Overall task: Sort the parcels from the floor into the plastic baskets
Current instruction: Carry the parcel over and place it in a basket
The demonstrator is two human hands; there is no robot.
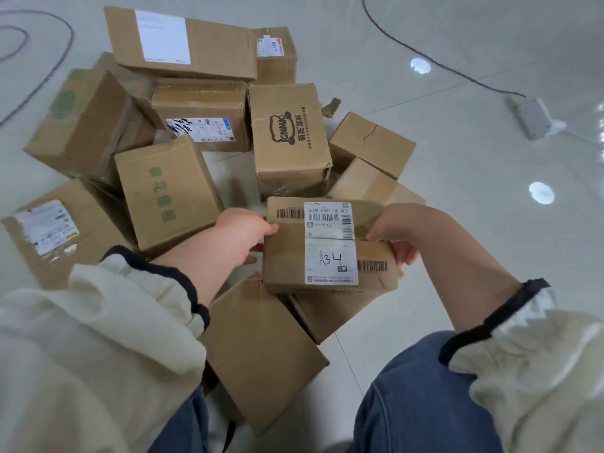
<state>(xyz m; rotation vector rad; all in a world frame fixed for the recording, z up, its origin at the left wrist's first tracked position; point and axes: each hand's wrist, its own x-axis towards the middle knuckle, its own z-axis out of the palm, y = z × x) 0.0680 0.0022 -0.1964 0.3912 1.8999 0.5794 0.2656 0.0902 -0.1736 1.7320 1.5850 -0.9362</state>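
Left hand (242, 233) gripped the A34 box (327, 250) at its 9 o'clock side, and right hand (398, 237) gripped it at 3 o'clock. It was at 6 o'clock of the pile (287, 138) on the floor (457, 191).

Both arms reach forward and down. Forearms bare, cream sleeves with dark cuffs bunched near the elbows. Left grip (243, 235) on the left side of a labelled parcel (286, 259): thumb on the top face, fingers curled down the side. Right grip (397, 238) on the opposite side: thumb at the top edge, fingers wrapped round the side wall. Wrists angle inward toward each other.
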